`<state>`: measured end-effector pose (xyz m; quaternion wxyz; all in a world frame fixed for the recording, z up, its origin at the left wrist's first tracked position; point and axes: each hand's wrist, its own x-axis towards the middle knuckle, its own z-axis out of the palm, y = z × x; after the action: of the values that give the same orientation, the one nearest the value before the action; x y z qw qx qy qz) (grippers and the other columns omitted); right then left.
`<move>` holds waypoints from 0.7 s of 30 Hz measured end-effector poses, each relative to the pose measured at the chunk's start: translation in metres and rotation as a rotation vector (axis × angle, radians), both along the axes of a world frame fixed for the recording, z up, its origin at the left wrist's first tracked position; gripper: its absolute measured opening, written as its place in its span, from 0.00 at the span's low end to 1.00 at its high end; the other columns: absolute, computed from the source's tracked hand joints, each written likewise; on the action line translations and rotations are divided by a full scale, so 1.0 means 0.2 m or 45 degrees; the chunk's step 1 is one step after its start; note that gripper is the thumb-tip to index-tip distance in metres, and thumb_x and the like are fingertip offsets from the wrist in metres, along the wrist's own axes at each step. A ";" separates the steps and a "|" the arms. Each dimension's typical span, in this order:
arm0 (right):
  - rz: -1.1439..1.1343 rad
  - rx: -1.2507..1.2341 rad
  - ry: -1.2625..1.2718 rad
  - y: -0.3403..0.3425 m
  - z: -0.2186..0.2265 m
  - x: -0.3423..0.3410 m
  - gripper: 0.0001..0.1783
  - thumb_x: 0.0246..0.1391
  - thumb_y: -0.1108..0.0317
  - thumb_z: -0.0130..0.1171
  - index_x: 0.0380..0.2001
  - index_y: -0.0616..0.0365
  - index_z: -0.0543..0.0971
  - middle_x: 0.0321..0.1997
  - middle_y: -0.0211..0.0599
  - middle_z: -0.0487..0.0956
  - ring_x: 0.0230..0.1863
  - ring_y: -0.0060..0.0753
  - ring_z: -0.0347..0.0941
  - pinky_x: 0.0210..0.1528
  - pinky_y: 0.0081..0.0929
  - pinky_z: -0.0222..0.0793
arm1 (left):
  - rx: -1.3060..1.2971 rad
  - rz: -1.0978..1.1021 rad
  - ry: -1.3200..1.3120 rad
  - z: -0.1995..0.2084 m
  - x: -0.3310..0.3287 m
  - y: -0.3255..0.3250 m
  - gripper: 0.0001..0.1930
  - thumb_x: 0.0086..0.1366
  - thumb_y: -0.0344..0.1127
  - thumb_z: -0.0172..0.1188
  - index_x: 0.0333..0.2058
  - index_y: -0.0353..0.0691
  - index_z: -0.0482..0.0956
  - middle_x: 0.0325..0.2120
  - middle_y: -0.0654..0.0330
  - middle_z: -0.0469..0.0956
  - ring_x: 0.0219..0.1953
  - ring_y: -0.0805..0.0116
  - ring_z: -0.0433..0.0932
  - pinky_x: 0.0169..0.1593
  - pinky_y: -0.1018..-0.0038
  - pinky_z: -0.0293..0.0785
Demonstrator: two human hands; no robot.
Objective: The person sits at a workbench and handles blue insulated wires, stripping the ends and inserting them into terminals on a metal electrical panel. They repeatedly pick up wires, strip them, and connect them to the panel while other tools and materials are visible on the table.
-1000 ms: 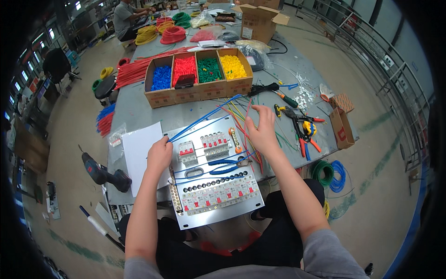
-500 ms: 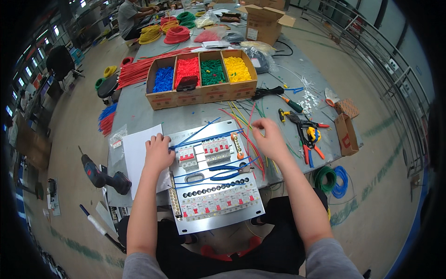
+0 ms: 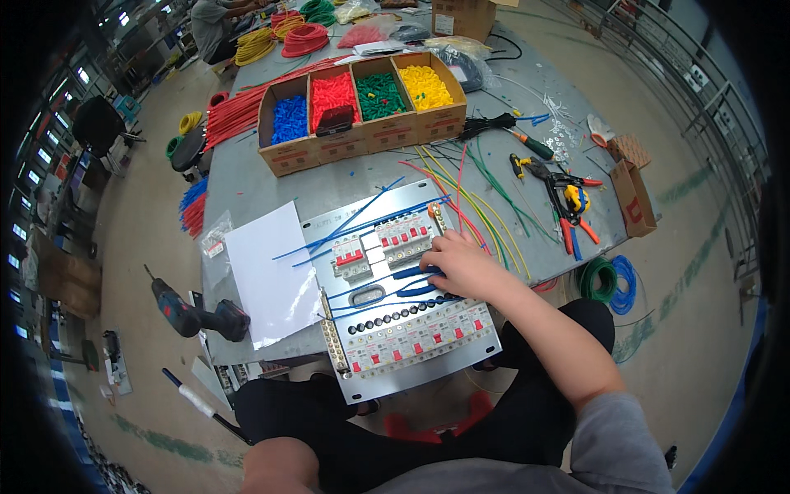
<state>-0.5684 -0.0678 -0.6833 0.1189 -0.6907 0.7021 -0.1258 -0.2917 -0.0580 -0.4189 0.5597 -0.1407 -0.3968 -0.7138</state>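
Note:
My right hand [image 3: 462, 265] is over the right part of the metal mounting plate [image 3: 329, 221], its fingers curled round the blue-handled pliers [image 3: 415, 290]; the hand covers the jaws. The plate rests partly on the table's front edge. It carries a small breaker with red switches [image 3: 350, 258], a wider breaker group [image 3: 405, 237], a lower row of breakers [image 3: 418, 349] and a brass terminal bar [image 3: 335, 344]. Several blue wires [image 3: 355, 216] lie across it. My left hand is out of view; only part of the left arm shows at the lower edge.
A divided cardboard box [image 3: 341, 146] holds blue, red, green and yellow caps. White paper [image 3: 271, 272] and a cordless drill [image 3: 193, 314] are at left. Loose wires [image 3: 477, 202], a screwdriver [image 3: 535, 146] and wire strippers [image 3: 568, 206] are at right. Coiled wire [image 3: 613, 280] is lower right.
My left hand has left the plate's upper left side and gone out of view. My right hand has come down and inward onto the pliers. The whole view has shifted somewhat.

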 end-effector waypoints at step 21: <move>0.051 0.005 -0.052 -0.01 0.11 0.03 0.07 0.49 0.66 0.63 0.32 0.56 0.81 0.37 0.38 0.79 0.45 0.44 0.79 0.49 0.40 0.75 | -0.347 0.400 0.081 -0.15 0.16 0.03 0.04 0.70 0.33 0.56 0.37 0.41 0.71 0.27 0.63 0.70 0.25 0.67 0.72 0.30 0.74 0.65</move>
<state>-0.5620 -0.0707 -0.6614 0.1369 -0.7016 0.6860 -0.1360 -0.2590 -0.0528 -0.4496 0.6521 -0.1738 -0.4891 -0.5526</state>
